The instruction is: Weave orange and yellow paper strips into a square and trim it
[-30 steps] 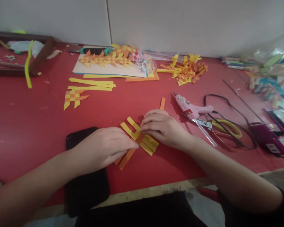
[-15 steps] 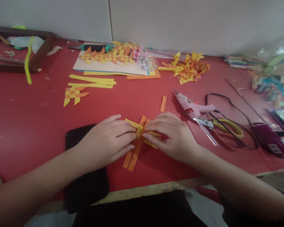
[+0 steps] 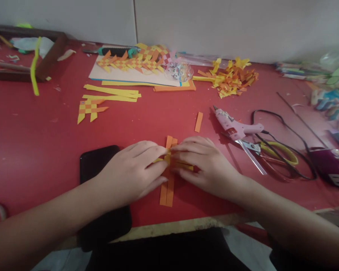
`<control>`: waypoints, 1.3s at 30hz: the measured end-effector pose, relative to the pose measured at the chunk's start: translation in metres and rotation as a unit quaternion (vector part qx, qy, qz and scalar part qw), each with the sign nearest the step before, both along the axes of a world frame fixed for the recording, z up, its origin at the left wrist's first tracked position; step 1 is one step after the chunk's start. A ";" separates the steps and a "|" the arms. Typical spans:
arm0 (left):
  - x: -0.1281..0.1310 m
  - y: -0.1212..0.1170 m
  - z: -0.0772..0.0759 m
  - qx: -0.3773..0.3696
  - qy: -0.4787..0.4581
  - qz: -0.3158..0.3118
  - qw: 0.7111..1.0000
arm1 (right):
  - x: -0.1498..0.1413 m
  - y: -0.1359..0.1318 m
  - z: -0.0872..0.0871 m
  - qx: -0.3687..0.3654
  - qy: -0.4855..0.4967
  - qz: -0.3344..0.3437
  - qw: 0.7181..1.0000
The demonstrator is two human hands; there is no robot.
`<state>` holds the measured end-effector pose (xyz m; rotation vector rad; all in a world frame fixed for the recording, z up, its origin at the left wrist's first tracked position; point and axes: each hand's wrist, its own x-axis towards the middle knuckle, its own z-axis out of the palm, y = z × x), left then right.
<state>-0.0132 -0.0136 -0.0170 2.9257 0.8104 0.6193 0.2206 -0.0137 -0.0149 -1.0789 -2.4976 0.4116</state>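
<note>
Both hands meet over the little weave: left hand (image 3: 132,171) and right hand (image 3: 207,165) pinch the yellow strips (image 3: 183,165) running left-right across the orange strips (image 3: 167,190), whose long axis points near-to-far on the red table (image 3: 31,150).

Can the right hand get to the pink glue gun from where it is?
Probably yes. The right hand rests on the paper strips, and the pink glue gun lies just beyond it on the red table, with only bare tabletop between them.
</note>
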 end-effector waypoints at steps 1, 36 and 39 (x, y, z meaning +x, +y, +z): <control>0.000 0.000 0.000 0.005 -0.001 -0.003 1.000 | 0.000 0.000 0.000 0.002 0.000 0.001 1.000; 0.008 -0.008 -0.002 0.052 0.001 -0.020 0.998 | 0.003 0.001 0.000 0.008 0.003 0.018 1.000; 0.008 -0.008 -0.002 0.053 0.002 -0.018 0.998 | 0.003 0.001 0.000 0.007 0.001 0.019 1.000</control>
